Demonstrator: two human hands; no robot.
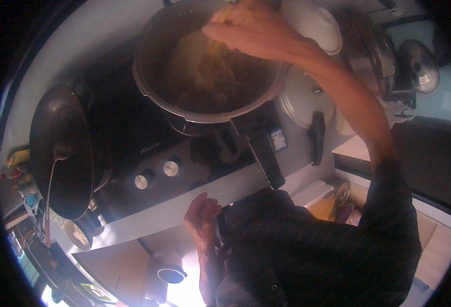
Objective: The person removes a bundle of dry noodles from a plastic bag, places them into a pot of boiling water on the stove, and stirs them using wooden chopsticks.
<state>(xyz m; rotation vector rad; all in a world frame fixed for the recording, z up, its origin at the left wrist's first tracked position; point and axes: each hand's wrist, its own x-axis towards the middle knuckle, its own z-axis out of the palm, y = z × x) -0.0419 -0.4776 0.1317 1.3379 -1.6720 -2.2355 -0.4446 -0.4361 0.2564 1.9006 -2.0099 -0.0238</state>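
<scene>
A large metal pressure-cooker pot (206,117) stands without its lid on the black gas cooktop (133,153). Over the pot's far right rim reaches my right hand (244,28), its fingers bent together; whether they pinch anything is unclear. Steam or a pale, stringy blur shows inside the pot below the fingers, and its contents are hard to make out. The pot's black handle (265,163) points towards my body. My left hand (203,215) hangs near the counter's front edge, fingers curled, with nothing visible in it.
At the left a dark wok (62,153) holds a long-handled ladle (49,203). A small bowl (78,235) sits near it. The pressure-cooker lid (306,99) lies right of the pot, with a white dish (313,27) behind. Another metal lid (419,67) is at the far right.
</scene>
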